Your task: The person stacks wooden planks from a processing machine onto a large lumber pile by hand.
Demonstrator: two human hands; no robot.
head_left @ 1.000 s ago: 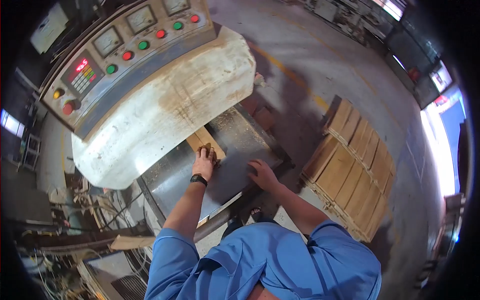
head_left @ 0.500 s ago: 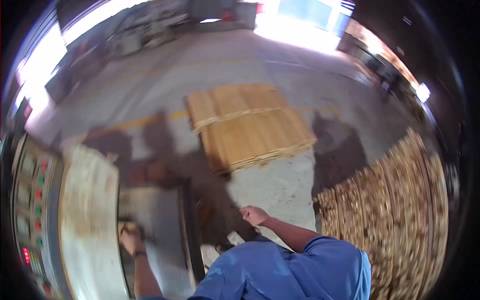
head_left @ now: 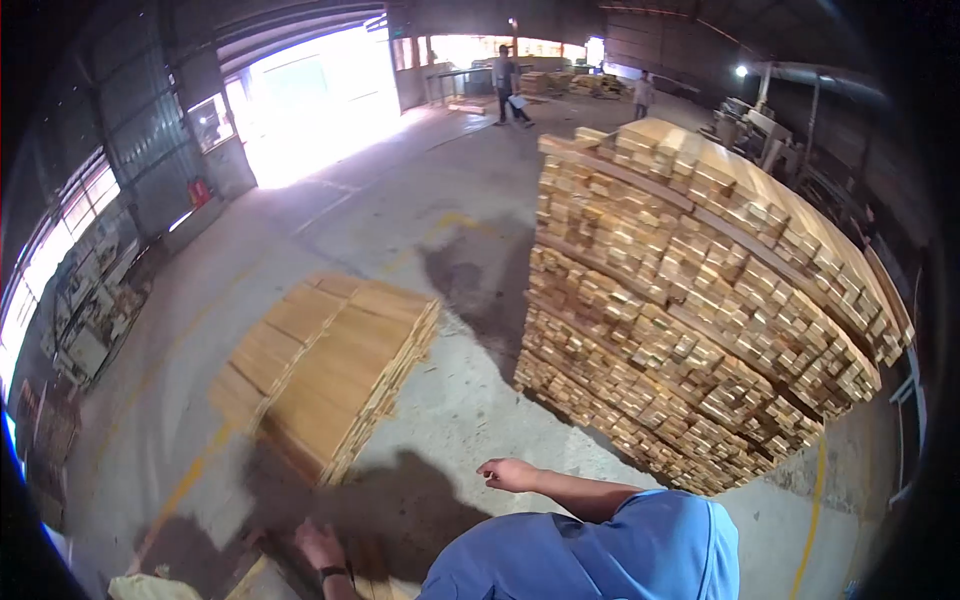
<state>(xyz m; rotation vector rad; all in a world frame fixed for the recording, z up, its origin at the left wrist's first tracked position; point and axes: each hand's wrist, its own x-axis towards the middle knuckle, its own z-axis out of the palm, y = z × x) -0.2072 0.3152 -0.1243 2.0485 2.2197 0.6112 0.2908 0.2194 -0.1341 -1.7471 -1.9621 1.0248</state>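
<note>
My left hand (head_left: 320, 546), with a dark band at the wrist, is low in the head view, in shadow. Its fingers look loosely spread, and I see nothing held in them. Wooden boards (head_left: 372, 566) lie just beside and below it. My right hand (head_left: 508, 474) hangs in front of my blue shirt, fingers loosely apart and holding nothing. Ahead of the hands, a low stack of flat wooden panels (head_left: 335, 365) rests on the floor. To the right of my right hand rises a tall stack of sawn wood strips (head_left: 680, 300).
A pale object (head_left: 150, 588) shows at the lower left edge. Two people (head_left: 507, 88) are far off near the back. Machinery (head_left: 92, 300) stands along the left wall, and more machines (head_left: 760, 135) stand behind the tall stack. A bright doorway (head_left: 325, 105) opens at the back.
My view has swung right, so the tall wood stack now fills the right side. The control panel and pale board at the left have left the view. My right hand stays before my body.
</note>
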